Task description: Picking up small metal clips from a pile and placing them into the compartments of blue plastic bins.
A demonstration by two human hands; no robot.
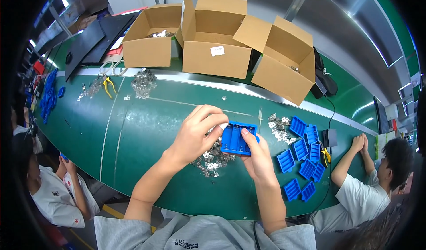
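My right hand (259, 159) grips a blue plastic battery holder (235, 138) with several long slots, its thumb lying over the right side. At the holder's upper left corner, my left hand (197, 132) is closed in a pinch. Something whitish shows at its fingertips, too small to name. Beneath both hands lies a pile of small metal contact pieces (214, 165), partly hidden by the left hand and the holder. Several more blue battery holders (300, 149) are spread on the green table to the right, beside another heap of metal pieces (279, 129).
Three cardboard boxes (216, 57) line the table's far side. Yellow-handled pliers (108, 86) and a metal-piece heap (143, 83) lie far left. Other pliers (326, 157) and a black adapter (329, 137) are at right. One person (366, 179) sits right, another (62, 183) left.
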